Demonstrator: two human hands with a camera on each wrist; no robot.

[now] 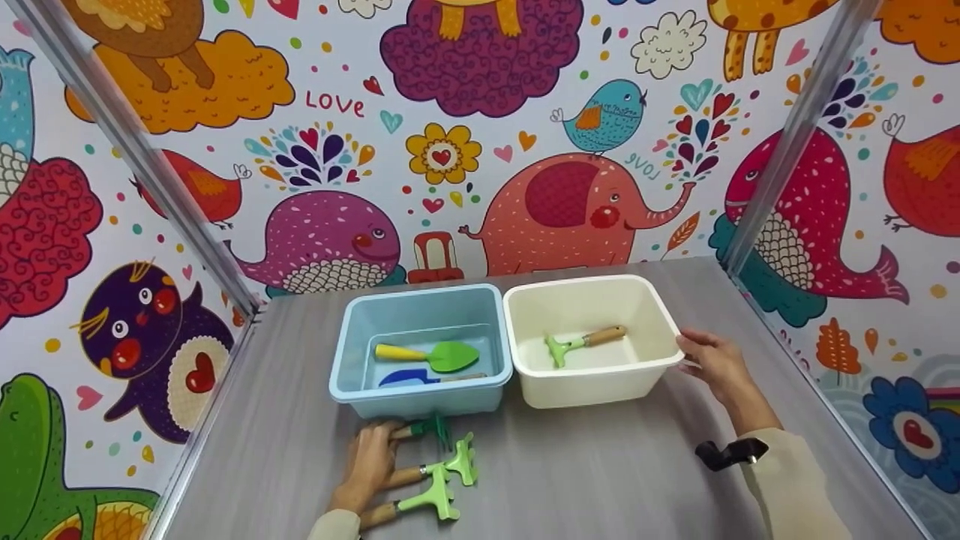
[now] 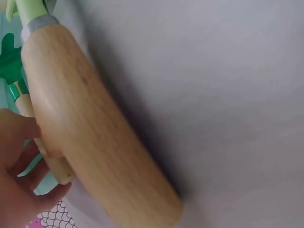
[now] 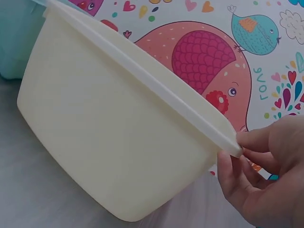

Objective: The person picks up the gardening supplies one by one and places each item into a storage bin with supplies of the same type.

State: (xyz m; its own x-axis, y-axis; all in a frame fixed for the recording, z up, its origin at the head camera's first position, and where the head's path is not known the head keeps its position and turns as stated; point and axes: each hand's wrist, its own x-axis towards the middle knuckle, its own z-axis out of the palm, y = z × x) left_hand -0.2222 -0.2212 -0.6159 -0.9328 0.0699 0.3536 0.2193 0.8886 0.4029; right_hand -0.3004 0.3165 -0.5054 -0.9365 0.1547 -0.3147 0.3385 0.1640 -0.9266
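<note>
My left hand (image 1: 371, 454) holds the wooden handle of a dark green hand rake (image 1: 433, 430), in front of the blue bin (image 1: 420, 409). In the left wrist view, its thumb and fingers are around that handle (image 2: 58, 168). Beside the hand lie two light green hand rakes, the middle rake (image 1: 463, 461) and the nearer rake (image 1: 435, 496); a large wooden handle (image 2: 95, 123) fills the left wrist view. My right hand (image 1: 716, 367) pinches the rim of the cream bin (image 1: 592, 386) at its right corner, thumb and fingers on either side (image 3: 268, 175).
Inside the blue bin are a green trowel with a yellow handle (image 1: 450, 356) and a blue-bladed tool (image 1: 409, 376). A light green hand rake (image 1: 570, 343) lies in the cream bin. Both bins stand side by side on the grey table (image 1: 585, 472), before a patterned wall (image 1: 450, 210).
</note>
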